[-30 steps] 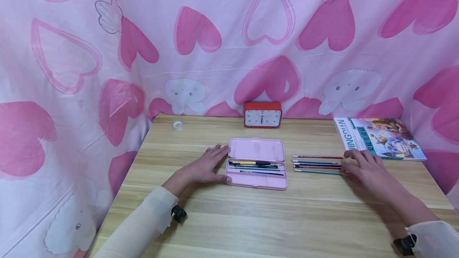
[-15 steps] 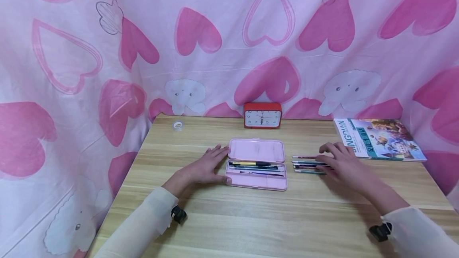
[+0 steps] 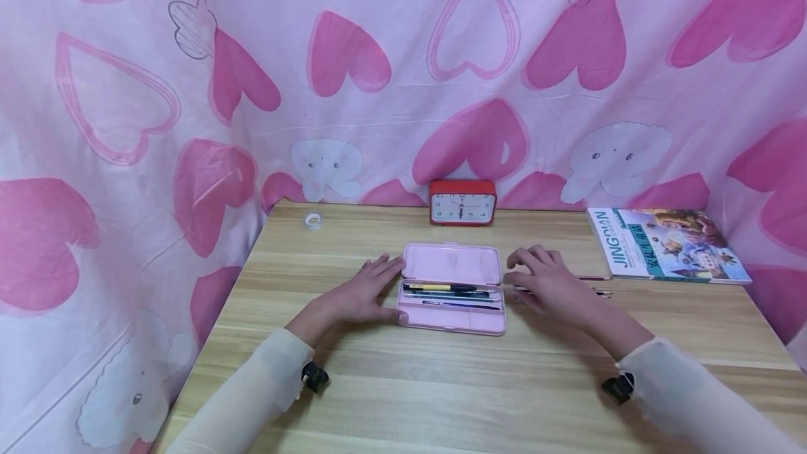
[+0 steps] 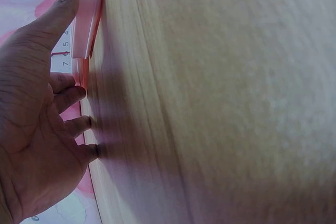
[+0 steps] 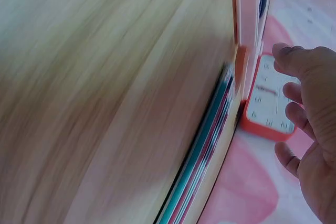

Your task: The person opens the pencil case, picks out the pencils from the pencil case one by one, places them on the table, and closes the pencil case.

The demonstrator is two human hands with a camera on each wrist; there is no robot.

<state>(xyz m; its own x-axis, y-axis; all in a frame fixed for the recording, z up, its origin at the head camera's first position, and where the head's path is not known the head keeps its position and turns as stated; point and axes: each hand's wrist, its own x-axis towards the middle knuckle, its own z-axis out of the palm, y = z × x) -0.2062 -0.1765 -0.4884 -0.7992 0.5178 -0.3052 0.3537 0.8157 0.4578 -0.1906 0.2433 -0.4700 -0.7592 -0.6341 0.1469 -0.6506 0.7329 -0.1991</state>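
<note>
A pink pencil case (image 3: 433, 316) lies with its lid thrown back, in the middle of the head view. In its upper compartment are a yellow-and-black pen (image 3: 435, 288) and several thin pens or brushes. My left hand (image 3: 359, 296) rests at the case's left side, thumb on its edge (image 4: 86, 22) and fingers spread. To the right of the case, several pencils (image 5: 202, 153) lie side by side on the table. Over their left ends hovers my right hand (image 3: 555, 293), fingers loosely bent and apart from them in the right wrist view; it hides most of the pencils from the head camera.
Behind the case a red alarm clock (image 3: 463, 203) stands against the pink heart-print cloth (image 3: 378, 118). A magazine (image 3: 681, 244) lies at the back right of the wooden table (image 3: 454, 391). Far left sits a small roll of clear tape (image 3: 312, 220).
My right hand has moved left along the pencils, from their right ends to their left ends beside the case. The left hand and the case have stayed put.
</note>
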